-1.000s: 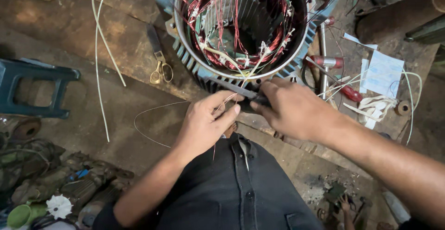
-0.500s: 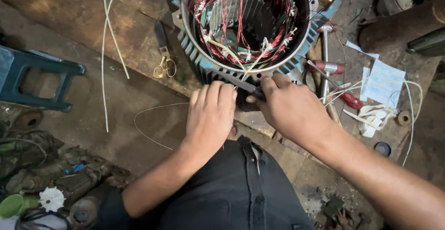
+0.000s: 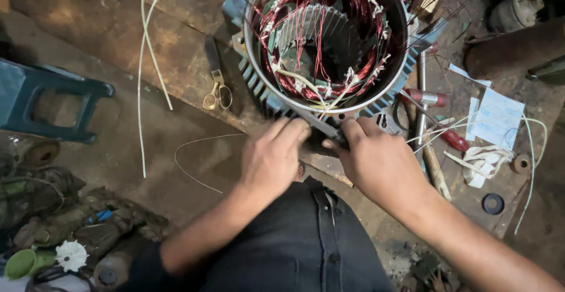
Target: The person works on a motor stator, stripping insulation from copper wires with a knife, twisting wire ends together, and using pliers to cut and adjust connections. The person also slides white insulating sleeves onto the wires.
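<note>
Your left hand (image 3: 272, 164) has flattened and slid right since a second ago, fingertips now beside your right hand (image 3: 376, 162), which seems to pinch a thin dark tool (image 3: 315, 122) at the blue finned motor stator's (image 3: 329, 39) near rim, on a cluttered wooden workbench (image 3: 129, 39) with brass-handled scissors (image 3: 216, 89).

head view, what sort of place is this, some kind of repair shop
Probably a motor rewinding workshop: an opened motor stator with red copper windings, scissors on the worn bench, and red-handled screwdrivers nearby.

Worn wooden bench (image 3: 147, 51) carrying motor stator (image 3: 329, 39), scissors (image 3: 216, 89), screwdrivers (image 3: 438, 130)
</note>
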The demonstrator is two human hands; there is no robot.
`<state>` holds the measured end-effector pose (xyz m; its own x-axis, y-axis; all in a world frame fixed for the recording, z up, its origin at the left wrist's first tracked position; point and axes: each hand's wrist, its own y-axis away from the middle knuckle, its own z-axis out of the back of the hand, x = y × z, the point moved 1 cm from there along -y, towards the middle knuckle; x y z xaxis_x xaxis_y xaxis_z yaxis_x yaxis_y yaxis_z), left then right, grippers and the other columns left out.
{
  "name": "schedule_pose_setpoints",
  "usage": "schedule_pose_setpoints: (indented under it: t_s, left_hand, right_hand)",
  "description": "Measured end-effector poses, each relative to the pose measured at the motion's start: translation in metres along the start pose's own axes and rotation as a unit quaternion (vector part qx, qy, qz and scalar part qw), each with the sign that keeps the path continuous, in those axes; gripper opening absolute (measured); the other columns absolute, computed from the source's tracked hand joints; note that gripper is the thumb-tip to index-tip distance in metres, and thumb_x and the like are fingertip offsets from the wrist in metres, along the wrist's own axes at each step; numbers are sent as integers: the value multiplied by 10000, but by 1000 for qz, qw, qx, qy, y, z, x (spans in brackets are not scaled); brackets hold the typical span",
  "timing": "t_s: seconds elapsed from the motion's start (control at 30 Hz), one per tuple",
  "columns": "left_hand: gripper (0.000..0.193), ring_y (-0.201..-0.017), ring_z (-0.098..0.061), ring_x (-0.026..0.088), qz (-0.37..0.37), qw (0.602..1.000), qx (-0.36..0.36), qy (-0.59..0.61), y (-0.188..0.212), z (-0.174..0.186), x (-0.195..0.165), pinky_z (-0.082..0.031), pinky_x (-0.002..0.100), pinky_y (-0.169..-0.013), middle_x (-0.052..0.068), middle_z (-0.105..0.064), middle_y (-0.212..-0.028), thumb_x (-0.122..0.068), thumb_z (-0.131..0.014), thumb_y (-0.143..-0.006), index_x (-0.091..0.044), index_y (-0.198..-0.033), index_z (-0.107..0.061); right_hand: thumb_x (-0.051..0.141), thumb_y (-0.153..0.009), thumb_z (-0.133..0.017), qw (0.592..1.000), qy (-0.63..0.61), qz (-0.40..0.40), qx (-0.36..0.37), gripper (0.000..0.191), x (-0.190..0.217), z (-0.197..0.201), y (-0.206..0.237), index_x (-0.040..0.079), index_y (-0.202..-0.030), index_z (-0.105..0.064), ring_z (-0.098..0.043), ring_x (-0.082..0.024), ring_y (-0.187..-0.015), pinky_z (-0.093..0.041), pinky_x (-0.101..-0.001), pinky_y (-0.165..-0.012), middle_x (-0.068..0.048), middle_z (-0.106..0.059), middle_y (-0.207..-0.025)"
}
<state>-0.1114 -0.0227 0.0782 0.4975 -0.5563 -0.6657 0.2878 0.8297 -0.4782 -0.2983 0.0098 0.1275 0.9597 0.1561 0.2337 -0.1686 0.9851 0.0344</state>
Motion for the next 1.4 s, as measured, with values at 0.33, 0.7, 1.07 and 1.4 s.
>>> schedule_pose_setpoints:
  t_s: [0.33, 0.7, 1.07, 1.4]
  left_hand:
    - [163, -840, -668, 275, -60, 984, 169, -12, -35, 23, 41, -506, 413, -735, 39, -671, -866, -136, -640, -896, -143, -1050, -693]
    - [211, -929, -625, 232, -191, 972, 124, -58, -76, 34, 47, -461, 407, -824, 34, -640, -975, -177, -625, -890, -127, -1091, -661]
    - [139, -703, -671, 271, -192, 953, 234, 11, -88, 63, 64, -482, 420, -567, 90, -674, -801, -142, -580, -950, -88, -1071, -623]
    - [124, -856, -618, 514, 149, 931, 294, -154, -84, 124, 228, -451, 618, -742, 269, -674, -951, -111, -516, -972, -32, -1059, -555]
  right_hand:
    - [239, -884, -713, 996, -20, -80, -14, 325, 23, -1, -17, -28, -1052, -634, -683, -416, -686, -550, -488, -553, -196, -681, -881]
    - [342, -862, -693, 935, -100, -290, 179, 449, 15, 16, 54, 102, -1239, -658, -697, -430, -797, -551, -514, -684, -205, -714, -917]
    - [312, -849, -709, 901, -148, -399, 83, 404, -1, -43, 96, 42, -1150, -690, -697, -414, -698, -537, -449, -598, -212, -694, -739]
    - [270, -894, -736, 819, -328, -472, -5, 375, -48, -139, 156, 11, -1161, -787, -707, -163, -703, -521, -326, -717, -129, -764, -833]
